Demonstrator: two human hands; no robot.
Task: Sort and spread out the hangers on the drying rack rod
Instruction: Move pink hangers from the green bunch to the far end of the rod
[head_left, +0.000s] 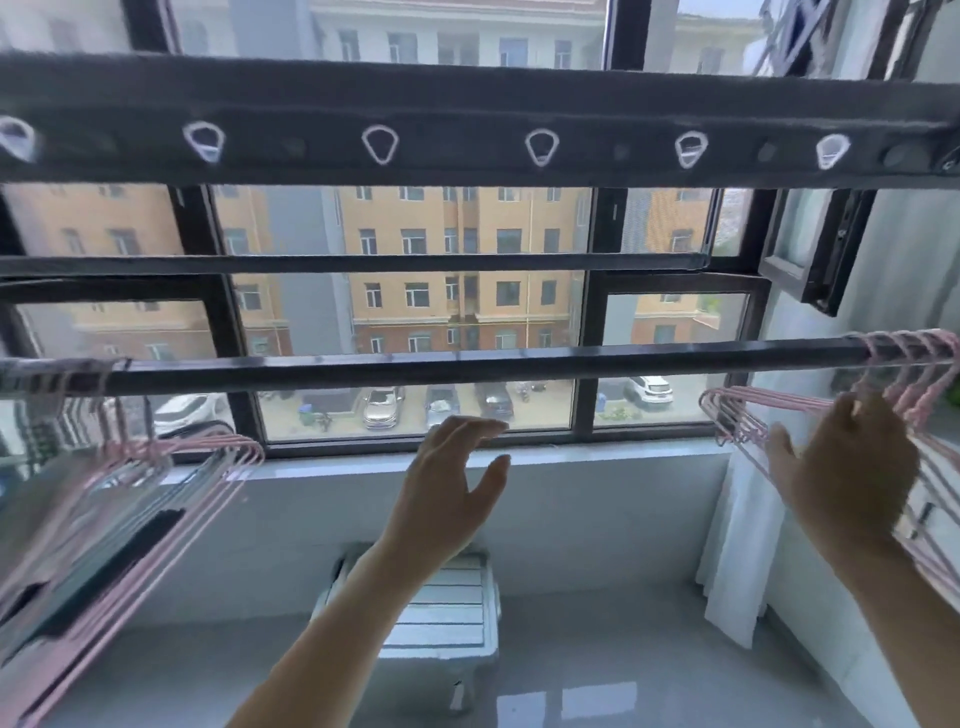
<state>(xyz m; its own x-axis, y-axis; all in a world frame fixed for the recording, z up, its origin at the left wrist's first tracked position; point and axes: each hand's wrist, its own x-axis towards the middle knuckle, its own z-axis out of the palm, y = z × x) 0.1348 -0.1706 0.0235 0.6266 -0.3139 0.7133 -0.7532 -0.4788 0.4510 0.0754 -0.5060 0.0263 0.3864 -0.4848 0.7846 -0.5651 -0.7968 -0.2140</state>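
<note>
A dark drying rack rod (467, 361) runs across the view at window height. Several pink hangers (904, 364) are bunched at its right end. Another bunch of pink and grey hangers (130, 467) hangs at the left end, blurred. My right hand (841, 467) is raised with its fingers against the necks of the right bunch; whether it grips one is unclear. My left hand (457, 467) hovers open below the bare middle of the rod, touching nothing.
A wide dark bar (467, 119) with teardrop holes spans the top, and a thinner rod (363, 262) lies behind. The windowsill (571, 457) and window are straight ahead. A white slatted unit (441, 608) stands on the floor below. A white curtain (727, 545) hangs at right.
</note>
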